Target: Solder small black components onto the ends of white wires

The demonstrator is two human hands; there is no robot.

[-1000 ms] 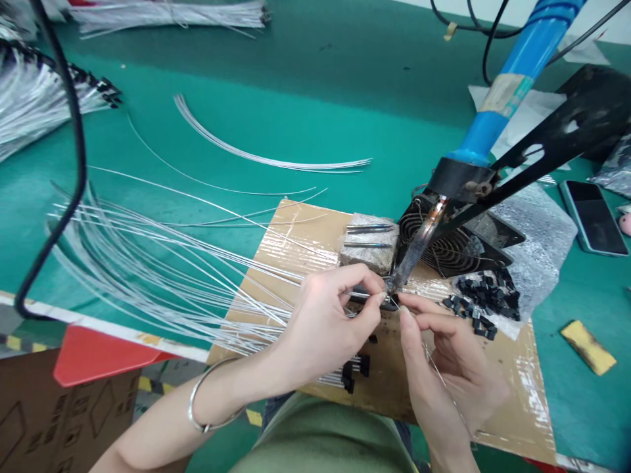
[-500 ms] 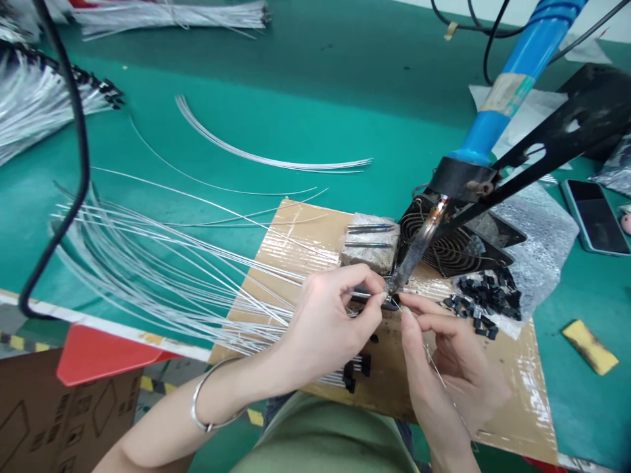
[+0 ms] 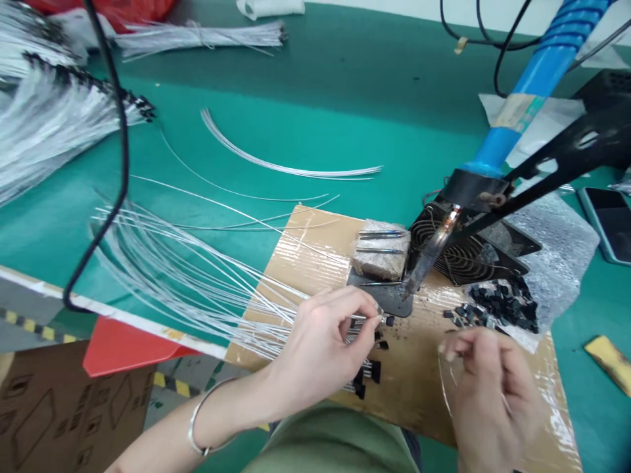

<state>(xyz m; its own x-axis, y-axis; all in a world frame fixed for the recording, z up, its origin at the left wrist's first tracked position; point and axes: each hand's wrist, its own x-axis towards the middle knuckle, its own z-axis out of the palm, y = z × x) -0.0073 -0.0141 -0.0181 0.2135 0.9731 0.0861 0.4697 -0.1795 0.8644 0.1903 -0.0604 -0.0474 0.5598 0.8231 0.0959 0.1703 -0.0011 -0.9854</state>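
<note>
My left hand [image 3: 328, 338] is closed in a pinch, holding a thin white wire. A small black connector [image 3: 389, 321] shows just past its fingertips, apparently on that wire's end. My right hand [image 3: 493, 384], smeared by motion, is closed on a thin strand of solder wire [image 3: 446, 387] that loops below the fingers. Between and above the hands, the soldering iron [image 3: 513, 125], with its blue handle, is fixed tip-down. Beneath my left hand lie white wires [image 3: 197, 263] and several black connectors [image 3: 374, 371] on wire ends.
A brown cardboard sheet [image 3: 286, 249] covers the work spot. Beyond it are a block [image 3: 382, 259] with metal rods, a black fan [image 3: 444, 243] and loose black connectors [image 3: 513, 302]. A yellow sponge [image 3: 608, 361] and phone [image 3: 611, 220] lie right; a black cable [image 3: 123, 157] hangs left.
My right hand has moved right and down with the solder wire, away from the iron's tip. My left hand has drawn slightly down from the tip, still pinching the wire. The view has shifted.
</note>
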